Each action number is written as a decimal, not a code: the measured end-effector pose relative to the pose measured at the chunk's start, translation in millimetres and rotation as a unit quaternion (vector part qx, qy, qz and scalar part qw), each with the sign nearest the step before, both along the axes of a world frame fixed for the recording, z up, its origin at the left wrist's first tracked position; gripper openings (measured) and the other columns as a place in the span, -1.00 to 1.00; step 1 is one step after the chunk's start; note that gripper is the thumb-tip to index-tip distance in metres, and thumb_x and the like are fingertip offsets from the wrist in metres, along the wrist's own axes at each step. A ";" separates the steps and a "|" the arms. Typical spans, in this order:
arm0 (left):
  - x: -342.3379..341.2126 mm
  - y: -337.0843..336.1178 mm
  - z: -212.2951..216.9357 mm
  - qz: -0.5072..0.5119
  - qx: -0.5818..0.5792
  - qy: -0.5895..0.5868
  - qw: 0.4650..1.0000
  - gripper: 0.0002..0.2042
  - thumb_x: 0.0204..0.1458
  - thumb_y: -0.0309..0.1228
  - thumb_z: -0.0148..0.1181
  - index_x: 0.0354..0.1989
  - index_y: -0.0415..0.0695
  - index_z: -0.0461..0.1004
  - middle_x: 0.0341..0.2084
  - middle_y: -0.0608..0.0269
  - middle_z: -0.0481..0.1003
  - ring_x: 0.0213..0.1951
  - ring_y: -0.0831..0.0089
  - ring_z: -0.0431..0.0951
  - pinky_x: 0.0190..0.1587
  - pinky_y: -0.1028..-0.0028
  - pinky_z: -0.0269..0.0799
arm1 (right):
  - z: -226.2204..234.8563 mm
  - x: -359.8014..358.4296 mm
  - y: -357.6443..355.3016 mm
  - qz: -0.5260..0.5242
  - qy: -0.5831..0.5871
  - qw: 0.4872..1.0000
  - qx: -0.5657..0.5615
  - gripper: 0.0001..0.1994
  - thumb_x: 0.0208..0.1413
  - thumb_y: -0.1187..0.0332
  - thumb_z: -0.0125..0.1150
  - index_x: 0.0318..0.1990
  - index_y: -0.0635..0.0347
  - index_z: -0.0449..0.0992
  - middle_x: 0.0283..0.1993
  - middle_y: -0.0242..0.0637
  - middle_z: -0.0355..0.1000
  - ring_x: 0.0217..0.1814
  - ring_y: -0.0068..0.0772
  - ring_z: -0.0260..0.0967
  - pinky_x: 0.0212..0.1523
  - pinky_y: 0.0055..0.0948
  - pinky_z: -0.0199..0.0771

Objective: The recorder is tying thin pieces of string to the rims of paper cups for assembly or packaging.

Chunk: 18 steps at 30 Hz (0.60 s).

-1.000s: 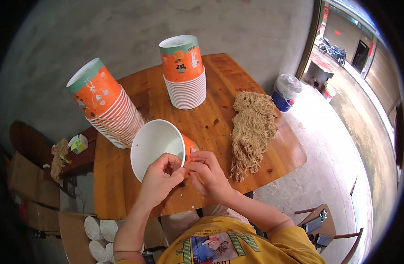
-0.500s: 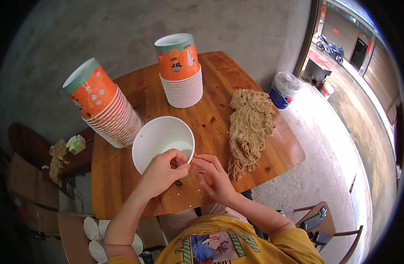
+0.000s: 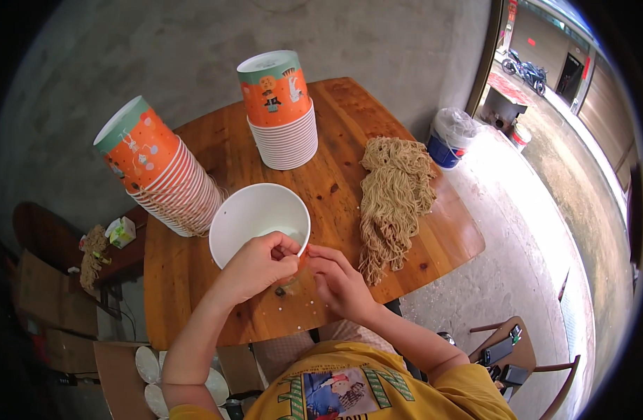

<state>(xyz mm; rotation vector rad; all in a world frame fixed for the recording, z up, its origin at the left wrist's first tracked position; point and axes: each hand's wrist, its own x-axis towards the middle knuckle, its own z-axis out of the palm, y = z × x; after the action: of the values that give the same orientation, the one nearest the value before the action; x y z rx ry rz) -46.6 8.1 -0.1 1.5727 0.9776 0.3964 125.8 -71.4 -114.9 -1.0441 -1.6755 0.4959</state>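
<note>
A white-lined paper bucket (image 3: 246, 217) is tilted on the table with its mouth toward me and a small dark hole near its left rim. My left hand (image 3: 262, 266) reaches over the near rim, its thumb and fingers closed on it. Against the outside of that rim, my right hand (image 3: 341, 283) has bent fingers, their tips touching an orange bit of the bucket's wall. Whatever lies between those fingertips is hidden or too small to name. A heap of tan twine (image 3: 397, 199) lies to the right of my right hand.
Two stacks of upside-down orange-and-green paper buckets stand beyond: a leaning left stack (image 3: 164, 168) with twine strands and a straighter middle stack (image 3: 283, 119). The wooden table (image 3: 335, 182) has white specks near its front edge. A chair (image 3: 507, 350) with dark devices stands right.
My view has shifted slightly. The right fingers have drawn in a little at the rim and the left hand keeps its grip. The bucket stays in nearly the same place.
</note>
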 end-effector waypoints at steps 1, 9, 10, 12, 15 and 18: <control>0.2 -0.3 0.9 0.002 0.003 -0.003 1.000 -0.81 0.03 -0.51 0.13 -0.21 -0.35 0.43 -0.48 0.28 0.48 -0.49 0.63 0.42 -0.45 0.60 0.35 | 1.4 -0.7 0.0 0.000 0.001 1.000 0.000 -0.51 0.03 0.68 0.07 0.15 0.12 0.35 0.23 -0.09 0.23 0.21 -0.17 0.31 0.07 -0.42 0.44; 0.1 3.0 2.1 -0.005 0.007 0.007 1.000 -0.85 0.01 -0.55 0.12 -0.26 -0.33 0.42 -0.51 0.31 0.45 -0.51 0.63 0.40 -0.49 0.60 0.32 | 9.9 -2.8 0.6 0.000 0.034 0.999 0.011 -0.55 0.09 0.64 0.05 0.17 0.14 0.37 0.19 -0.08 0.28 0.19 -0.16 0.33 0.06 -0.40 0.44; 0.8 3.0 2.9 -0.005 0.005 0.008 1.000 -0.86 0.00 -0.55 0.12 -0.26 -0.33 0.42 -0.51 0.31 0.44 -0.51 0.63 0.40 -0.49 0.61 0.32 | 9.4 -3.0 1.2 0.000 0.034 0.999 0.011 -0.55 0.09 0.64 0.05 0.17 0.14 0.37 0.19 -0.08 0.28 0.19 -0.16 0.33 0.06 -0.40 0.44; 0.9 3.6 2.4 -0.003 -0.003 0.007 1.000 -0.86 0.00 -0.56 0.11 -0.26 -0.32 0.42 -0.51 0.31 0.44 -0.51 0.64 0.40 -0.50 0.61 0.31 | 6.9 -3.6 3.3 -0.021 0.004 0.999 0.037 -0.60 0.06 0.64 0.08 0.09 0.16 0.42 0.17 -0.08 0.30 0.14 -0.14 0.37 0.05 -0.37 0.45; 1.6 3.2 3.8 -0.002 -0.007 0.008 1.000 -0.86 0.00 -0.56 0.11 -0.27 -0.32 0.41 -0.51 0.31 0.44 -0.51 0.64 0.39 -0.50 0.61 0.30 | 3.0 1.0 4.6 -0.036 -0.052 0.997 0.037 -0.67 0.02 0.63 0.12 -0.02 0.18 0.43 0.10 -0.10 0.36 0.07 -0.10 0.41 0.01 -0.33 0.48; 3.1 2.8 4.4 -0.013 0.016 0.018 1.000 -0.86 0.00 -0.54 0.11 -0.27 -0.31 0.40 -0.52 0.32 0.44 -0.50 0.64 0.40 -0.47 0.60 0.31 | 5.0 3.5 1.7 -0.075 -0.048 0.995 0.054 -0.74 -0.01 0.62 0.14 -0.13 0.19 0.43 0.02 -0.14 0.42 -0.01 -0.10 0.43 -0.09 -0.33 0.50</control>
<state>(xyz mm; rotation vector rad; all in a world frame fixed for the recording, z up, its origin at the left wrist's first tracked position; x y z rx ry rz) -43.5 10.9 4.3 1.6253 0.9819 0.3675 129.4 -69.7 -109.9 -1.1188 -1.6732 0.2597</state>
